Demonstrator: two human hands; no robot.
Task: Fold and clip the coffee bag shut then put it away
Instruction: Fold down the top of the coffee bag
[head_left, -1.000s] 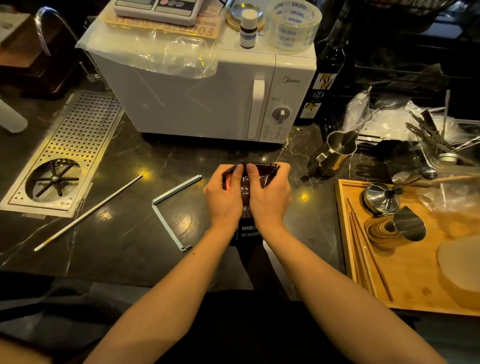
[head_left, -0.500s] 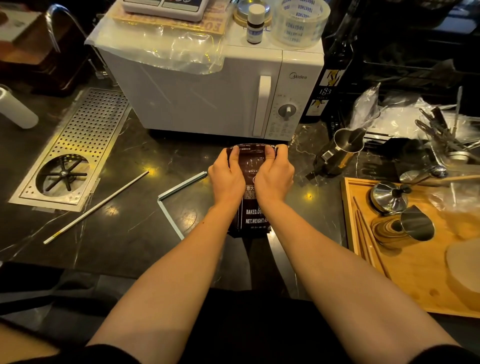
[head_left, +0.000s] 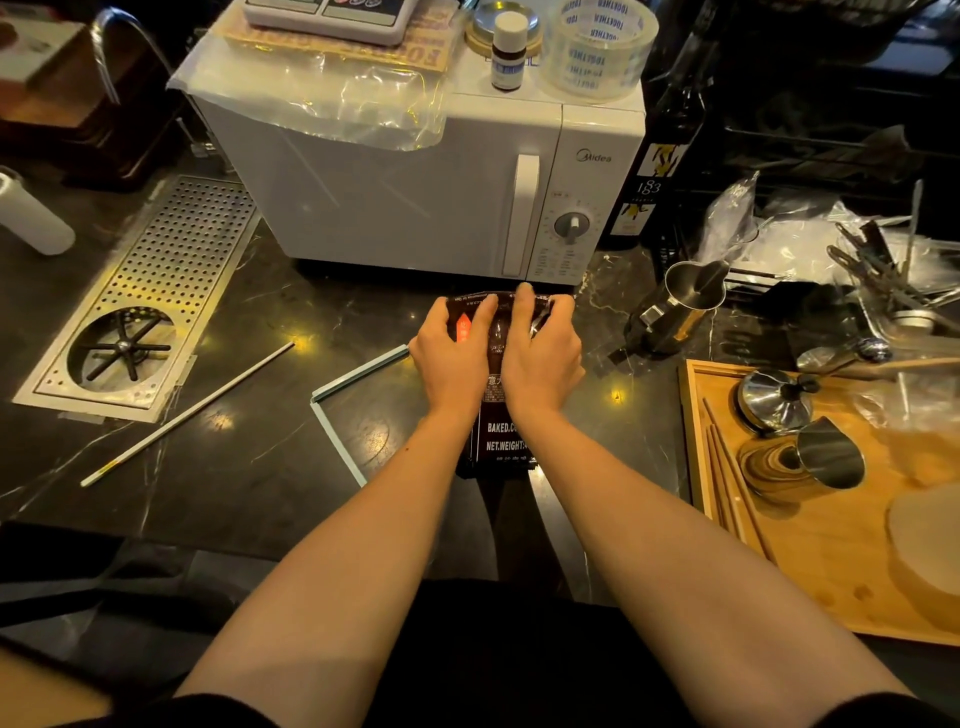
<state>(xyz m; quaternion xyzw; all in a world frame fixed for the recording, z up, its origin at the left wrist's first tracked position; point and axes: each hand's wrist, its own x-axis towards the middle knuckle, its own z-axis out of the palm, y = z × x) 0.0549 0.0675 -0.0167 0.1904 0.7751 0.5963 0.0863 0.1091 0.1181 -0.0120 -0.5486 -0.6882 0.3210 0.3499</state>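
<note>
A dark coffee bag (head_left: 501, 431) with white print lies flat on the black marble counter, its top end toward the microwave. My left hand (head_left: 454, 358) and my right hand (head_left: 540, 353) press side by side on the bag's upper half, fingers curled over its top edge. A pale blue clip (head_left: 337, 410), opened into an L shape, lies on the counter just left of my left hand. A long thin white rod (head_left: 187, 413) lies farther left.
A white microwave (head_left: 415, 192) stands right behind the bag. A perforated metal drain tray (head_left: 150, 291) is at left. A steel pitcher (head_left: 680, 306) stands at right, and a wooden tray (head_left: 696, 467) with metal cups at right front. Cutlery clutters the far right.
The bag's top, bunched up under my fingers a second ago, now lies flatter and reaches farther toward the microwave. Both hands stay on it.
</note>
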